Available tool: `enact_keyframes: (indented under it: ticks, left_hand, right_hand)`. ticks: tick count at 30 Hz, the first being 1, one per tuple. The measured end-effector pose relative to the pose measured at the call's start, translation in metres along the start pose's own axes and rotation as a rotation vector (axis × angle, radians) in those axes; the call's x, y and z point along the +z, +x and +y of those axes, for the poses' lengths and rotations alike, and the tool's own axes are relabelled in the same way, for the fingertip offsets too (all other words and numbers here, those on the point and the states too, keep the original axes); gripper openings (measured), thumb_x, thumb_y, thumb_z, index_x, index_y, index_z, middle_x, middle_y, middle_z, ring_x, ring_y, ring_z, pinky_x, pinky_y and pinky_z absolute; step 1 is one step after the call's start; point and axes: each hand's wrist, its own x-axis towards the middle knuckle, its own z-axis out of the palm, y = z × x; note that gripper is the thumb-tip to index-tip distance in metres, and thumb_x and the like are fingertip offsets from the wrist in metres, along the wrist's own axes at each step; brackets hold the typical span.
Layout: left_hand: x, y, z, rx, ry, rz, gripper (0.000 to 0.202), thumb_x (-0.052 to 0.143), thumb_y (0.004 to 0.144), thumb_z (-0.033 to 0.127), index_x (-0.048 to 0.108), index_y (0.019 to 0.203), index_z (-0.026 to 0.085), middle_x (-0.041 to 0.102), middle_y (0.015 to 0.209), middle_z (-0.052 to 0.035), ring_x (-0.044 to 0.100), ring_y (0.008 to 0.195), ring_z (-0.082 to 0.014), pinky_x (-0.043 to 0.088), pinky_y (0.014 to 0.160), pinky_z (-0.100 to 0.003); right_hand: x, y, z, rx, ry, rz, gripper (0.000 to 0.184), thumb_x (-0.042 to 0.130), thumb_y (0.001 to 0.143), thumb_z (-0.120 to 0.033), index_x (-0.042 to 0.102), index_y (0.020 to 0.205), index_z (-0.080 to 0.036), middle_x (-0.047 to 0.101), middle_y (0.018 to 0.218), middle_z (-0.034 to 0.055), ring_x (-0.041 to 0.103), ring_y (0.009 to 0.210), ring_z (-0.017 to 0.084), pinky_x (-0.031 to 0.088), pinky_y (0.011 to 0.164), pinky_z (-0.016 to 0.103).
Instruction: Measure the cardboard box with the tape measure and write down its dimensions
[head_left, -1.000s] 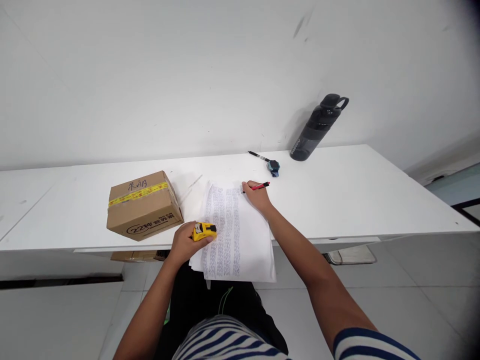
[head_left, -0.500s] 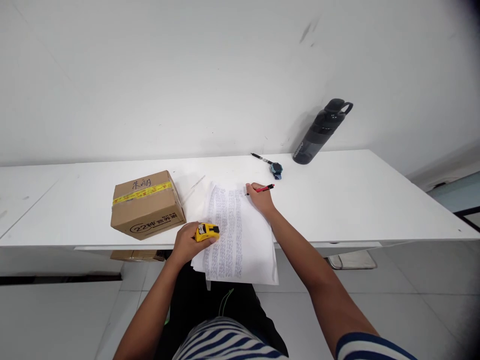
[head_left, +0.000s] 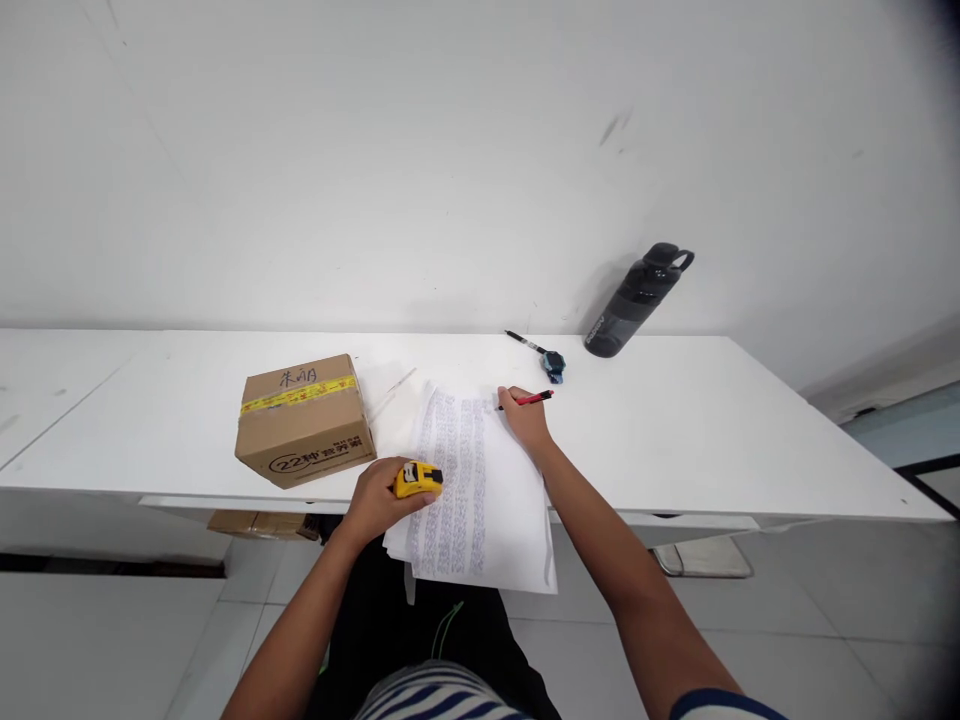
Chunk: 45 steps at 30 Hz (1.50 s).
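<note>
In the head view, the paper [head_left: 517, 510] overhangs the table [head_left: 675, 430], its writing [head_left: 454, 490] too small to read. The left hand [head_left: 377, 497], clamped on a tape measure [head_left: 418, 480], hides part of the paper's left edge. At the paper's far right, the right hand [head_left: 526, 420] pinches a red pen [head_left: 537, 397], its tip hard to make out. Left of the paper stands a box [head_left: 304, 420]; beyond the paper, rightward, a black pen [head_left: 525, 341], watch [head_left: 553, 365] and bottle [head_left: 630, 305].

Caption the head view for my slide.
Left hand grips a yellow tape measure; right hand holds a red pen over a closely written sheet.
</note>
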Motion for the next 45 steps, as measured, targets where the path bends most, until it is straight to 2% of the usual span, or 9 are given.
enact_keyframes:
  ticks: [4,11,20,24,27,29,32,40,45]
  left_hand:
    - [0.001,-0.002,-0.004,0.013,-0.144,-0.014,0.058,0.081,0.063,0.047,0.063,0.115,0.026,0.068,0.110,-0.0051,0.064,0.098,-0.0229,0.049,0.084,-0.034]
    - [0.002,-0.003,-0.011,-0.063,-0.351,0.006,0.041,0.074,0.071,0.047,0.067,0.101,0.020,0.068,0.088,-0.0032,0.063,0.079,-0.0195,0.049,0.071,-0.030]
    - [-0.009,-0.009,-0.001,-0.079,-0.491,-0.041,0.039,0.078,0.066,0.045,0.067,0.092,0.017,0.069,0.086,-0.0026,0.063,0.079,-0.0188,0.051,0.074,-0.031]
    - [-0.023,-0.020,0.019,-0.071,-0.609,0.125,0.049,0.084,0.059,0.044,0.067,0.096,0.018,0.071,0.092,-0.0049,0.066,0.086,-0.0223,0.053,0.080,-0.035]
    - [-0.037,-0.034,0.041,0.078,-0.675,0.201,0.058,0.084,0.059,0.048,0.067,0.106,0.019,0.071,0.101,-0.0076,0.066,0.094,-0.0248,0.053,0.086,-0.038]
    - [-0.048,-0.042,0.056,0.233,-0.659,0.268,0.062,0.081,0.062,0.054,0.067,0.112,0.020,0.068,0.112,-0.0102,0.063,0.105,-0.0278,0.050,0.095,-0.042]
    - [-0.068,-0.055,0.073,0.357,-0.521,0.437,0.068,0.076,0.065,0.061,0.065,0.121,0.025,0.057,0.131,-0.0109,0.048,0.128,-0.0325,0.037,0.110,-0.047]
    - [-0.112,-0.079,0.055,-0.012,-0.691,0.379,0.062,0.069,0.076,0.057,0.058,0.126,0.022,0.061,0.120,-0.0115,0.061,0.110,-0.0282,0.050,0.096,-0.041]
    - [-0.128,-0.068,0.012,-0.149,-0.434,0.764,0.061,0.069,0.078,0.047,0.049,0.132,0.025,0.050,0.138,-0.0110,0.046,0.129,-0.0290,0.040,0.106,-0.044]
  right_hand:
    - [0.000,0.002,0.001,0.005,-0.012,-0.032,0.035,0.051,0.080,-0.046,0.048,0.054,-0.021,0.048,0.054,-0.0020,0.045,0.059,0.015,0.036,0.060,0.029]
    - [-0.001,-0.006,-0.005,-0.035,-0.066,-0.026,0.037,0.047,0.083,-0.048,0.053,0.059,-0.020,0.057,0.062,0.0019,0.054,0.067,0.019,0.043,0.067,0.031]
    - [-0.013,-0.011,-0.027,-0.128,-0.233,-0.108,0.048,0.056,0.081,-0.025,0.053,0.129,-0.021,0.059,0.120,0.0116,0.060,0.097,0.024,0.045,0.090,0.041]
    - [-0.014,-0.053,-0.064,-0.201,-0.102,-0.526,0.066,0.062,0.083,-0.034,0.037,0.143,-0.024,0.062,0.115,0.0097,0.063,0.094,0.021,0.050,0.088,0.041]
    - [-0.003,-0.105,-0.107,-0.341,0.138,-0.914,0.090,0.074,0.076,-0.041,0.022,0.150,-0.031,0.053,0.136,0.0110,0.056,0.119,0.024,0.050,0.092,0.040]
    - [0.007,-0.132,-0.137,-0.441,0.159,-0.932,0.097,0.080,0.072,-0.039,0.023,0.150,-0.033,0.045,0.144,0.0104,0.049,0.128,0.025,0.046,0.100,0.040]
    - [0.017,-0.151,-0.173,-0.564,0.139,-0.861,0.067,0.075,0.079,-0.040,0.044,0.137,-0.029,0.055,0.132,0.0086,0.058,0.115,0.024,0.048,0.096,0.040]
    - [0.049,-0.143,-0.221,-0.709,-0.025,-0.862,0.059,0.068,0.083,-0.043,0.046,0.136,-0.032,0.057,0.130,0.0079,0.057,0.116,0.027,0.049,0.096,0.045]
    - [0.104,-0.097,-0.251,-0.744,-0.177,-0.845,0.049,0.066,0.081,-0.049,0.057,0.123,-0.025,0.064,0.115,0.0065,0.061,0.094,0.021,0.050,0.076,0.033]
